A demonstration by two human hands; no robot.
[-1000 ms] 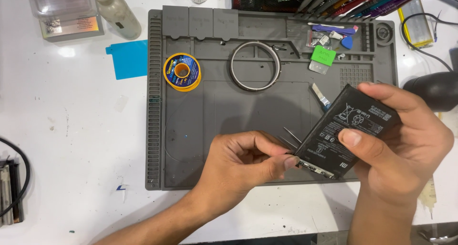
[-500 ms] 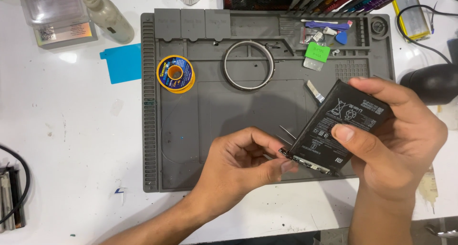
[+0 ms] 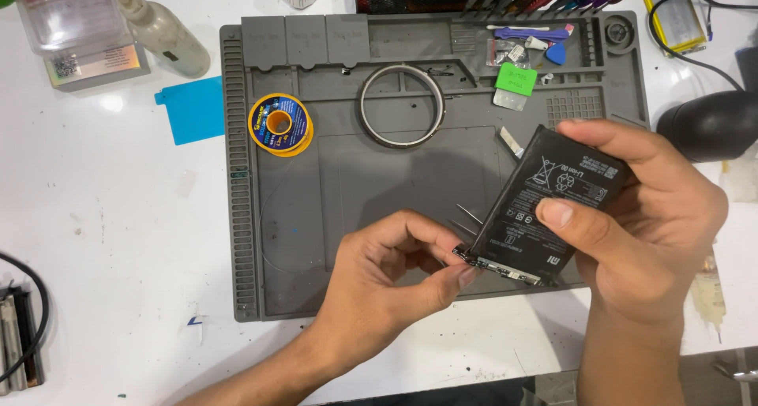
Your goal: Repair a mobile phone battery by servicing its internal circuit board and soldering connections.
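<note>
Battery (image 3: 553, 204) barely shifts since earlier frame; we keep right hand (image 3: 647, 232) clamped on it above grey mat (image 3: 316, 216), left hand (image 3: 395, 280) pinching tweezers (image 3: 467, 216) at its lower-left corner.

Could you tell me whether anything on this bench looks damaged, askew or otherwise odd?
Nothing looks spilled or broken. The black battery is held tilted in the right hand, the left hand pinching its lower corner. A blue card lies askew beside the grey mat.
</note>
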